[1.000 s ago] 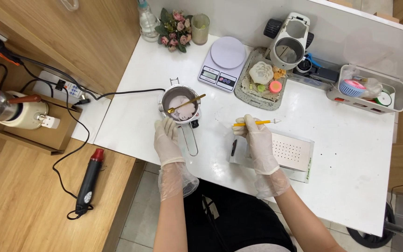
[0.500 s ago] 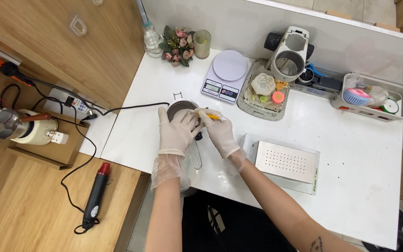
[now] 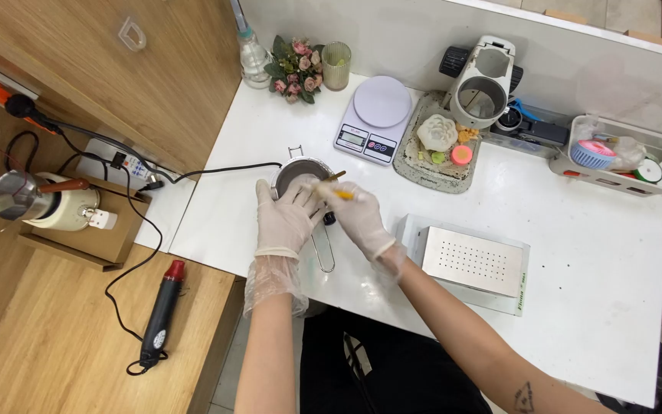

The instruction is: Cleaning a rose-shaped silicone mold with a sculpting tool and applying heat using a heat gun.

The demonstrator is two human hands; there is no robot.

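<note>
A: Where's the small metal pot [image 3: 300, 172]?

B: On the white bench [image 3: 576, 253] near its left edge; left hand [image 3: 285, 218] wraps its rim, right hand [image 3: 358, 218] pinches a yellow stick [image 3: 332, 192] over it.

A: Risk?

B: A nudge could tip it toward the power cord [image 3: 224, 170].

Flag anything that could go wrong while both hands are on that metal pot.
1. The pot stands near the table's left edge, and its handle points toward the front edge; a bump from the left hand or an arm might tip it.
2. The black cable runs right up to the pot and could snag.
3. The stick held by the right hand may flick contents toward the scale.
</note>
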